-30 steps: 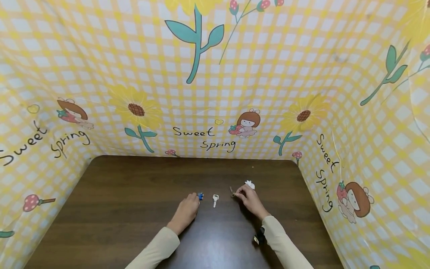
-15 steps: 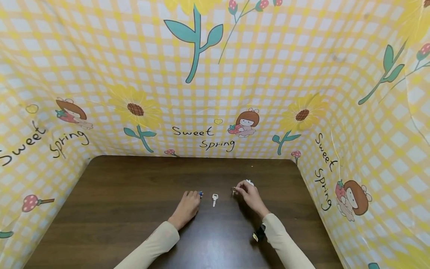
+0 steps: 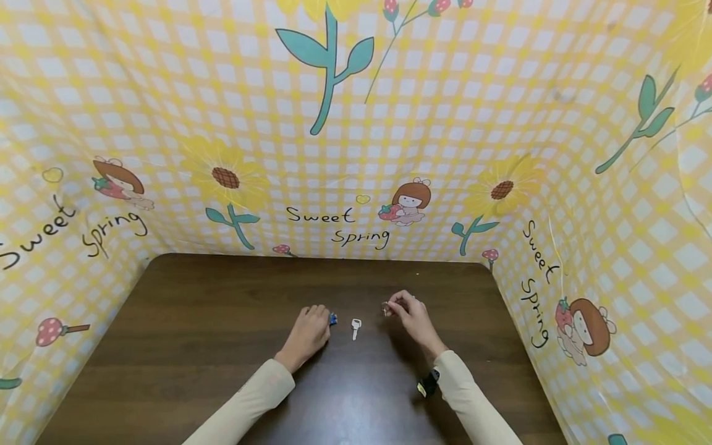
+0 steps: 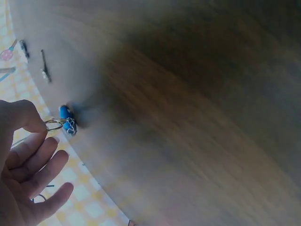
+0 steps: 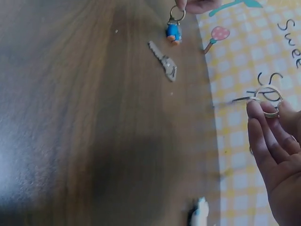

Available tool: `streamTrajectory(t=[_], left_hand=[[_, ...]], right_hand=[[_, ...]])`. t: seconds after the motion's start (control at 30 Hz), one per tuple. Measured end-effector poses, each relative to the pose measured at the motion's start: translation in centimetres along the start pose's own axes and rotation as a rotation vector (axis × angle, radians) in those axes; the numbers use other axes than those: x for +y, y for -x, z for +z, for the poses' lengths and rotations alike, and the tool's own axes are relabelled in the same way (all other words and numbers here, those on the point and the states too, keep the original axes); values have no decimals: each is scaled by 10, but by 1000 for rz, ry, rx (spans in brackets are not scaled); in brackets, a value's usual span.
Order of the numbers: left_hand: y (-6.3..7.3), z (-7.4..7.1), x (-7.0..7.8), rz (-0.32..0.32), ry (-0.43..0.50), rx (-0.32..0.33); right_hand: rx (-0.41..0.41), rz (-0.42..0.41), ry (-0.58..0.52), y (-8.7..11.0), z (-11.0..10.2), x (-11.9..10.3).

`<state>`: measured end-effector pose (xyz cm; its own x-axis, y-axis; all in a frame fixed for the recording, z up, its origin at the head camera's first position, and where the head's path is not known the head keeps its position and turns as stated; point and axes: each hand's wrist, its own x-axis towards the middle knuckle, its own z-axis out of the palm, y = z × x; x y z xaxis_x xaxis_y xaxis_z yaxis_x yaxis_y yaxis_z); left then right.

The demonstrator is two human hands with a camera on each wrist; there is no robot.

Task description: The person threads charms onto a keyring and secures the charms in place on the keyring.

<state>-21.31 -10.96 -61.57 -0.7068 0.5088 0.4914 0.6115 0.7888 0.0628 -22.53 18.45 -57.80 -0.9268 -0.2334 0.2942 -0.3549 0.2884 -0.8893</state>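
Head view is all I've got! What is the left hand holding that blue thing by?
Observer: In the left wrist view, the left hand pinches a gold ring linked to the blue charm.
Operator: Is it blue all over?
Observer: No, the right wrist view shows orange ends on it.
Operator: And what shape is the right hand's thing?
Observer: There, the right hand pinches a round metal loop.

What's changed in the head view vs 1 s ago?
Left hand and right hand both shifted slightly away from the person. The right hand now mostly hides the white item there. No visible pickup or release: left holds the ring with the blue charm, right its metal ring. Key stayed on the table between them.
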Motion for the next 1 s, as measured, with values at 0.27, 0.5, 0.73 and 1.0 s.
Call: streamTrajectory(t=[0.27,0.5,0.73,1.0], left_hand=[[-9,-17,0,-218,323,-18],[-12,-33,2,-285,451,28],[-22,-50,5,-316,579,108],[-35,-75,9,-350,750,167]], right_hand=[[21,13,54,-4,0,-18],[-4,-59,65,-3,2,-31],[10,-81,88,-5,5,-50],[2,-129,103,-8,6,-69]])
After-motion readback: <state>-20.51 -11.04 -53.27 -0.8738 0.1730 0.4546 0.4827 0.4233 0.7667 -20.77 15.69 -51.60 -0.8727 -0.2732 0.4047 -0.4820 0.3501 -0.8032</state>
